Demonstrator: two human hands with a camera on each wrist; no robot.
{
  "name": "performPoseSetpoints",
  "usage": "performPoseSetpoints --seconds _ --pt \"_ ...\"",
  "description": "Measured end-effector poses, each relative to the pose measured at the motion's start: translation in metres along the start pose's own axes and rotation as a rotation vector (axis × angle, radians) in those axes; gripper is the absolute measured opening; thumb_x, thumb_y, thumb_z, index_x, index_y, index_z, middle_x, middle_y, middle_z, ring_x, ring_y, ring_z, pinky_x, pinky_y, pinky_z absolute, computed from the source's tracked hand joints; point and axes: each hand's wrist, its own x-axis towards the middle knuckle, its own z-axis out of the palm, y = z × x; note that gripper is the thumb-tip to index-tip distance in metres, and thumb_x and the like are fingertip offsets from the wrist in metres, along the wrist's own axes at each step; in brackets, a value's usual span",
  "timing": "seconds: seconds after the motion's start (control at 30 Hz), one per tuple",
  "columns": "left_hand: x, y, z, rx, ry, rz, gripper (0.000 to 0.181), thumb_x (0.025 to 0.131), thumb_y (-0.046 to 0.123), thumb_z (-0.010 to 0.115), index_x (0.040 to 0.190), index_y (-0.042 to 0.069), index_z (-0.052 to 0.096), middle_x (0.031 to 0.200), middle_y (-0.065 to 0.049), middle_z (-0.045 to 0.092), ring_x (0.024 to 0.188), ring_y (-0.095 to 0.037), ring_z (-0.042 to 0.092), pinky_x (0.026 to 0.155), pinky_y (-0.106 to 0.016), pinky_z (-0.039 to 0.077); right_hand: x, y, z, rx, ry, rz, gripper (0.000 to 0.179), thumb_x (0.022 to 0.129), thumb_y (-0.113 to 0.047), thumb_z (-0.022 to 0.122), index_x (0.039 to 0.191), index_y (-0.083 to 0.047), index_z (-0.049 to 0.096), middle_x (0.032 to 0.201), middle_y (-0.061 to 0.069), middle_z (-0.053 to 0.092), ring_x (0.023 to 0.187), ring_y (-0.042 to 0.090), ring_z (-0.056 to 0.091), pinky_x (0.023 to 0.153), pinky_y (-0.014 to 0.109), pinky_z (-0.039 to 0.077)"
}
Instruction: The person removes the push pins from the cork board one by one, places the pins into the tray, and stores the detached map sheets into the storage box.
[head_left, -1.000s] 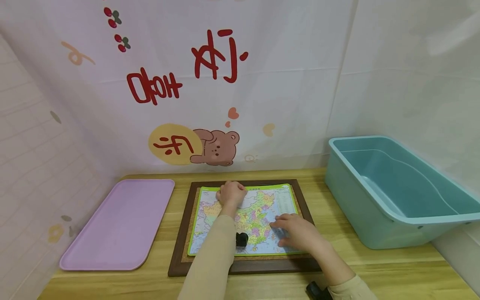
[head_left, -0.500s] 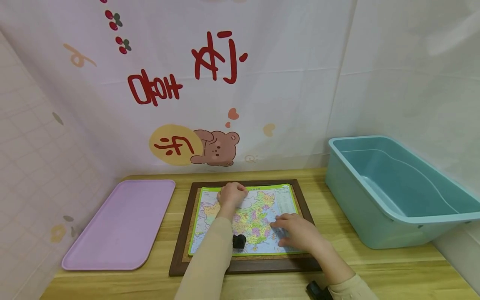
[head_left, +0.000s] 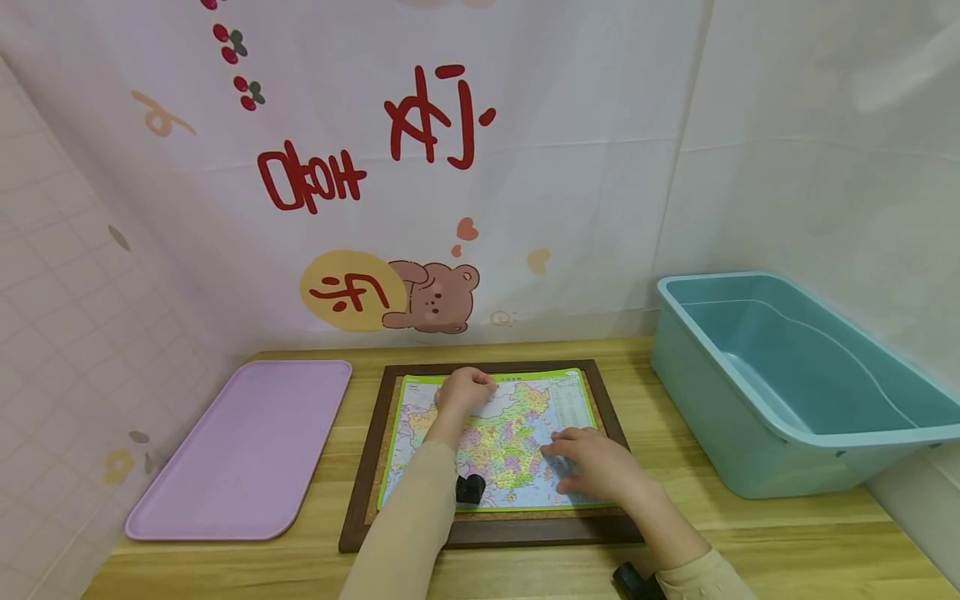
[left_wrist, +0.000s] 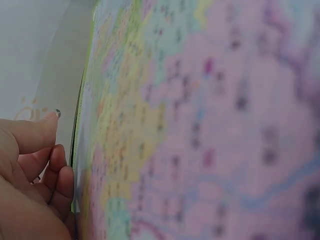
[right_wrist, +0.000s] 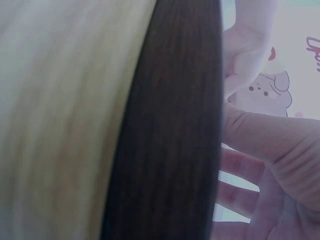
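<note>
My left hand (head_left: 465, 390) curls at the far edge of the map sheet (head_left: 510, 442), its grip apparently pinching there; my right hand (head_left: 592, 465) lies flat, fingers straight, pressing the near corner. The sheet rests inside the dark frame (head_left: 360, 492) on the surface. Lifting against that press could crease it.

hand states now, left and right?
Left hand: fingers curled, at the far part of the map; whether it grips anything cannot be told.
Right hand: open, fingers flat on the map's right side.
</note>
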Motion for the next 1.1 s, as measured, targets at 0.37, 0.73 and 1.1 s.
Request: performPoseSetpoints --seconds 0.37,0.73,1.1 --pt "-0.003 -0.002 -0.007 -0.16 -0.022 0.032 0.012 0.091 0.019 0.074 0.085 0.009 0.071 0.088 -0.003 0.064 0.084 -0.023 0.056 0.088 -0.046 0.044 0.0 0.0 0.001 0.003 -0.006 0.012 0.053 0.074 -0.023 0.086 0.123 -0.01 0.071 0.131 0.017 0.061 0.118 0.042 0.056 0.092 0.056 0.05" --pt "-0.012 0.003 -0.019 -0.295 -0.009 0.07 0.009 0.092 0.014 0.072 0.086 0.007 0.07 0.087 -0.004 0.062 0.081 -0.021 0.052 0.072 -0.033 0.047 0.001 0.001 0.002 0.012 -0.001 0.007 0.052 0.074 -0.022 0.086 0.122 -0.011 0.07 0.132 0.017 0.06 0.118 0.044 0.056 0.091 0.058 0.05" --pt "-0.027 0.008 -0.037 -0.332 -0.039 0.116 0.008 0.095 0.017 0.069 0.09 0.01 0.071 0.092 -0.004 0.063 0.085 -0.022 0.053 0.077 -0.037 0.047 0.002 0.002 0.002 0.0 -0.003 0.0 0.053 0.075 -0.023 0.086 0.123 -0.011 0.07 0.132 0.017 0.06 0.117 0.043 0.056 0.09 0.056 0.05"
